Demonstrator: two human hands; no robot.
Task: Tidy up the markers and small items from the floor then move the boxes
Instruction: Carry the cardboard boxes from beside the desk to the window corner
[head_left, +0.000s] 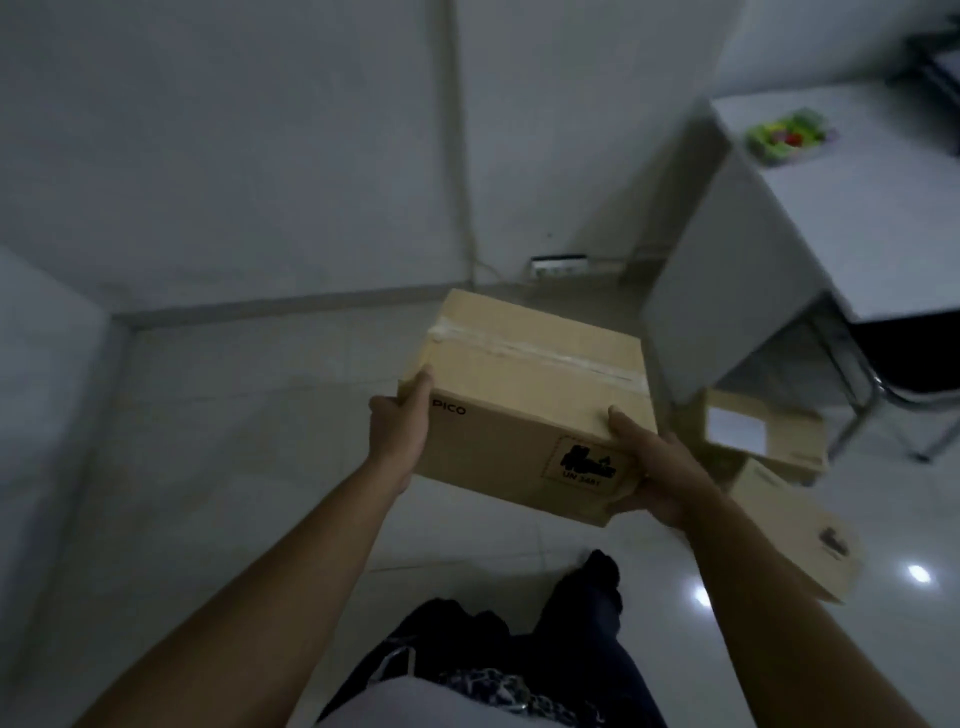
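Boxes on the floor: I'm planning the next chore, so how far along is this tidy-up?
Looks done: no markers or small items show on the visible floor; colourful items sit on the table. In hand: the left hand and right hand grip the taped PICO cardboard box. Left: a white-labelled cardboard box and a second cardboard box sit on the floor beside the table.

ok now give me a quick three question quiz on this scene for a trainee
1. True or false: the left hand and right hand both hold the taped box.
2. How many more boxes sit on the floor? A one, B two, C four.
3. Fill in: the colourful items sit on the ___.
Key: 1 true. 2 B: the labelled box and the nearer box. 3 table.
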